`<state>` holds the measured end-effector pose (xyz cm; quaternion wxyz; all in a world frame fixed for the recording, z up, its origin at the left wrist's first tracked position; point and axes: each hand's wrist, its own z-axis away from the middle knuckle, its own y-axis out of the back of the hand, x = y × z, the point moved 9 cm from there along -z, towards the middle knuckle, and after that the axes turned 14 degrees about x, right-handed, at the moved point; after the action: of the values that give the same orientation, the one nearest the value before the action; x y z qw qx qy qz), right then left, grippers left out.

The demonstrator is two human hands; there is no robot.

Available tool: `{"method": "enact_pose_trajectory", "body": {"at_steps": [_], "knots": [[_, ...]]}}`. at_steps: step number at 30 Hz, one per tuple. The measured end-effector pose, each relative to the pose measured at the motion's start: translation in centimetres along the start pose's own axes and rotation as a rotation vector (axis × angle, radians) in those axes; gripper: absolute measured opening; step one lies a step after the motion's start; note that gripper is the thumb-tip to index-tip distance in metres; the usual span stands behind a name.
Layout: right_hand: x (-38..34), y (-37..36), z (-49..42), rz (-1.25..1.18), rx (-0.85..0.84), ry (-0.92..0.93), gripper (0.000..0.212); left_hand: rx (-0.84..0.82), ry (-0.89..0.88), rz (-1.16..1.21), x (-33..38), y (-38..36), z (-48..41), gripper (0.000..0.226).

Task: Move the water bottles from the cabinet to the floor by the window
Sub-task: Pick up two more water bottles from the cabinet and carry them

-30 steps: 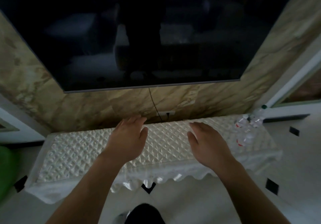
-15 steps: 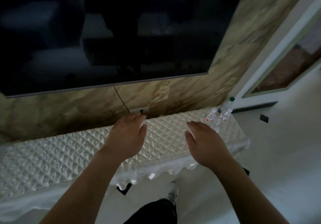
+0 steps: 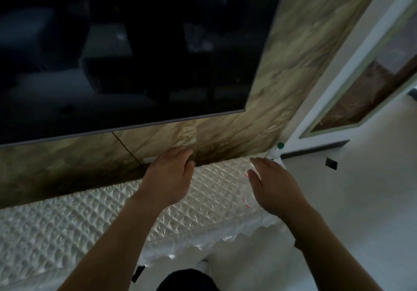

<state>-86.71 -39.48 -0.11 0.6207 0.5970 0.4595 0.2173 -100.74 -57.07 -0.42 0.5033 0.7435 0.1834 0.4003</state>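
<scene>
Approach step; no bottle gripped yet. A large black wall-mounted television screen hangs above the fingertips, and a long low cabinet under a white quilted cloth lies beneath them. Left hand and right hand hover, fingers loosely extended, holding nothing. Clear plastic water bottles, one green-capped, stand just beyond the right fingertips, largely hidden; their fill level is indiscernible. Next move, by judgement: curl the right fingers round a bottle.

Left hand, right hand above cabinet
</scene>
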Motion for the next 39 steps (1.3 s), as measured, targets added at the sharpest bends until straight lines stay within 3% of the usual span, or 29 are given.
{"method": "enact_pose_trajectory", "body": {"at_steps": [8,12,24,31,39], "knots": [[7.4,2.0,-3.8,-0.001,0.026,0.024,0.046,-0.001,0.021,-0.039,5.8,-3.1,-3.2,0.046],[11.4,2.9,-5.9,-0.004,0.012,0.091,0.039,0.023,0.059,-0.055,9.5,-4.9,-4.2,0.046],[22.9,4.2,-11.3,-0.064,-0.098,0.303,0.046,0.102,0.248,-0.095,21.0,-10.8,-5.2,0.045],[27.2,2.8,-12.8,-0.067,-0.146,0.381,0.040,0.072,0.320,-0.063,23.6,-15.0,-6.1,0.046],[30.3,-2.0,-13.8,-0.015,-0.246,0.412,0.050,-0.021,0.334,-0.030,22.6,-21.0,-6.5,0.045]]}}
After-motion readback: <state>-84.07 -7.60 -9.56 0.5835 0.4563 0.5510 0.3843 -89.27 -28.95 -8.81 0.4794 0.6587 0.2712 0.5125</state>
